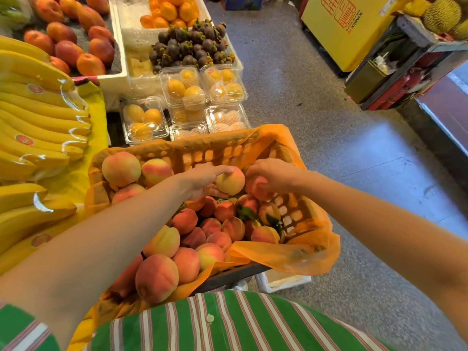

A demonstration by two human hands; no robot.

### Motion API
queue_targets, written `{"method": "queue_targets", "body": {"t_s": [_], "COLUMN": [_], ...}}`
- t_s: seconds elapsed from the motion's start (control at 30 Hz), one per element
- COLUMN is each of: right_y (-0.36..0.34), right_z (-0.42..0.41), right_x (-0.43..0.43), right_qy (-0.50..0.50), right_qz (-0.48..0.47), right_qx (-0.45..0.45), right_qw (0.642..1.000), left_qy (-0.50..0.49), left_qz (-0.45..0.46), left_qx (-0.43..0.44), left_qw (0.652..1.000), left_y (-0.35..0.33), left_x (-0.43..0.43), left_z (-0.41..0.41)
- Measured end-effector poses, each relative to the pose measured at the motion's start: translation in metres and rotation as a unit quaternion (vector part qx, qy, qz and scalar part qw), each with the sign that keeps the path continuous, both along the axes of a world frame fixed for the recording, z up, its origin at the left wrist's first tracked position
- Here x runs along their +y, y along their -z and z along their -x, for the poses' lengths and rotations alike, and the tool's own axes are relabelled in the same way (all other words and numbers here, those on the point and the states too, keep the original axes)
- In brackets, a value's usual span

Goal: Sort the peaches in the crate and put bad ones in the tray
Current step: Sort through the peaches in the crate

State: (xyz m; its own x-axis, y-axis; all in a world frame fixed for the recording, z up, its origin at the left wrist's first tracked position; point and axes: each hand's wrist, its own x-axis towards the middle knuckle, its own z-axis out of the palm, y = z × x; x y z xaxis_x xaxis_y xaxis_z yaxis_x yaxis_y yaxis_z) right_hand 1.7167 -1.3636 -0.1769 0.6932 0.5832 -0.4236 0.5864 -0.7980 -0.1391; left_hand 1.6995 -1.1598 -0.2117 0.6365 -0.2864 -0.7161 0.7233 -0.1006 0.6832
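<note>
At the far left, bunches of bananas [38,117] are laid on yellow sheeting, their long axes running left to right. Just beside them stands the crate [202,153], which is lined with an orange liner [304,254] and backed by clamshell boxes [187,87] of yellow fruit. The crate is seen slanting away from the person; which of its sides is the longer cannot be told. Peaches [192,239] are heaped along its near and middle parts, and three larger ones are stacked in its far left corner.

Over the far half of the crate a pale peach [231,180] is grasped by the left hand [200,178], with the forefinger curled over the top and the other fingers tucked beneath. The fruit is nearly round, so no long axis can be made out. Its yellow side is turned toward the camera and its blush toward the upper right; the stem end is not seen.

Touching it on the right, a redder peach [258,188] is held under the curled fingers of the right hand [273,173], and is largely hidden by them.

Farther right, across grey floor, a yellow cabinet [347,29] and durians [442,13] are seen.
</note>
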Motion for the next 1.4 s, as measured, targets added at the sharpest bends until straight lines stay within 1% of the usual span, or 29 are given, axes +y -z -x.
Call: {"method": "queue_targets", "body": {"t_s": [0.07, 0.1, 0.13, 0.2, 0.27, 0.33, 0.43, 0.6, 0.7, 0.8, 0.87, 0.93, 1.0, 1.07, 1.1, 1.17, 1.2, 1.3, 1.37, 1.4], "right_y": [-0.016, -0.02, -0.022, -0.018, -0.008, 0.006, 0.019, 0.023, 0.024, 0.025, 0.02, 0.013, 0.006, 0.001, 0.001, -0.001, -0.003, -0.013, -0.018, -0.02], "right_z": [0.003, 0.004, 0.007, 0.016, 0.026, 0.035, 0.041, 0.041, 0.04, 0.038, 0.036, 0.032, 0.027, 0.023, 0.021, 0.018, 0.018, 0.029, 0.041, 0.047], "right_x": [-0.011, -0.019, -0.029, -0.048, -0.063, -0.072, -0.075, -0.073, -0.073, -0.072, -0.072, -0.07, -0.065, -0.054, -0.046, -0.026, -0.014, 0.021, 0.042, 0.051], "right_qy": [0.045, 0.066, 0.092, 0.144, 0.177, 0.182, 0.176, 0.178, 0.175, 0.176, 0.189, 0.189, 0.182, 0.169, 0.155, 0.116, 0.101, 0.069, 0.043, 0.025], "right_qz": [-0.129, -0.177, -0.204, -0.204, -0.168, -0.155, -0.176, -0.184, -0.183, -0.196, -0.197, -0.172, -0.16, -0.172, -0.18, -0.205, -0.226, -0.277, -0.271, -0.263], "right_qx": [-0.012, -0.024, -0.043, -0.087, -0.094, -0.067, -0.051, -0.059, -0.057, -0.044, -0.041, -0.083, -0.142, -0.167, -0.165, -0.139, -0.107, 0.038, 0.135, 0.169], "right_qw": [0.991, 0.982, 0.974, 0.964, 0.965, 0.969, 0.967, 0.965, 0.966, 0.964, 0.961, 0.963, 0.96, 0.956, 0.957, 0.962, 0.963, 0.958, 0.952, 0.95], "left_qy": [-0.008, -0.002, -0.001, -0.013, -0.031, -0.053, -0.095, -0.091, -0.047, 0.059, 0.138, 0.189, 0.212, 0.218, 0.218, 0.215, 0.223, 0.256, 0.252, 0.24], "left_qz": [-0.008, -0.013, -0.022, -0.049, -0.08, -0.11, -0.127, -0.146, -0.16, -0.21, -0.228, -0.247, -0.262, -0.259, -0.254, -0.254, -0.26, -0.292, -0.31, -0.319], "left_qx": [-0.001, -0.008, -0.016, -0.038, -0.059, -0.075, -0.094, -0.089, -0.123, -0.18, -0.21, -0.236, -0.26, -0.269, -0.271, -0.281, -0.288, -0.317, -0.328, -0.331], "left_qw": [1.0, 1.0, 1.0, 0.998, 0.995, 0.99, 0.983, 0.981, 0.978, 0.959, 0.941, 0.921, 0.905, 0.902, 0.902, 0.9, 0.894, 0.865, 0.856, 0.855], "left_y": [0.008, 0.009, 0.012, 0.023, 0.032, 0.042, 0.054, 0.051, 0.046, 0.038, 0.034, 0.025, 0.015, 0.003, -0.006, -0.021, -0.028, -0.049, -0.06, -0.064], "left_x": [-0.01, -0.017, -0.023, -0.037, -0.047, -0.053, -0.062, -0.079, -0.086, -0.079, -0.068, -0.055, -0.04, -0.027, -0.021, -0.006, 0.003, 0.029, 0.046, 0.054], "left_z": [-0.004, -0.005, -0.006, -0.011, -0.017, -0.024, -0.032, -0.037, -0.036, -0.032, -0.03, -0.024, -0.018, -0.008, -0.001, 0.011, 0.018, 0.044, 0.066, 0.077]}}
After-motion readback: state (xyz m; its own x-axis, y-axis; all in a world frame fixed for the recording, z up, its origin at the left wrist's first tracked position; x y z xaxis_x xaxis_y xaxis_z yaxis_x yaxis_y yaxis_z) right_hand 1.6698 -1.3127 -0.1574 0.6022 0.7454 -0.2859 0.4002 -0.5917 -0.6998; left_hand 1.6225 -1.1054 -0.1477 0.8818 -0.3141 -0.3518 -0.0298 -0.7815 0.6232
